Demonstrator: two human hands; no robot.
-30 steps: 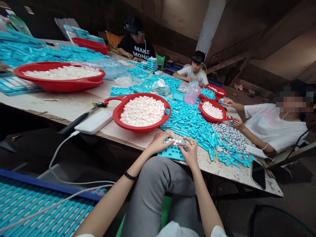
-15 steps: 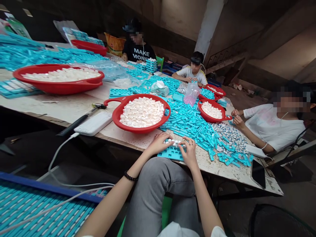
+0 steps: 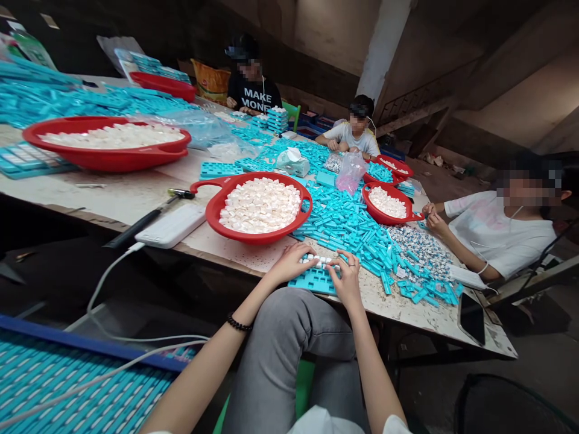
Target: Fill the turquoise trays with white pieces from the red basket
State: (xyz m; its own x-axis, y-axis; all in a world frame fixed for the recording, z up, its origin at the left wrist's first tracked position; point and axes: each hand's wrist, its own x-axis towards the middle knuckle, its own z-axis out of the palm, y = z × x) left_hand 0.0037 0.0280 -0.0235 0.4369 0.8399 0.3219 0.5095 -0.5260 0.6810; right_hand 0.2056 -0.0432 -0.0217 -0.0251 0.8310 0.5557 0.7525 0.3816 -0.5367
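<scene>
A turquoise board with rows of square holes lies at the table's front edge, just beyond my knee. Along its far edge runs a row of small white block-like pieces. My left hand grips the board's far left end, its thumb and fingers curled round the end of the row. At the right end, my right hand has thumb and forefinger pinched at the last white pieces, other fingers bent above. The fingertips hide part of what they touch. Just behind stands a red handled bowl heaped with white pieces.
Loose turquoise strips spread right of the board. A black-handled hammer and a cabled white power bank lie left. Another red bowl stands farther left; a phone lies right. Three people sit around the table.
My hands and the board stay almost in place, with only slight finger movement. Across the table, the co-workers' hands and heads have shifted a little.
</scene>
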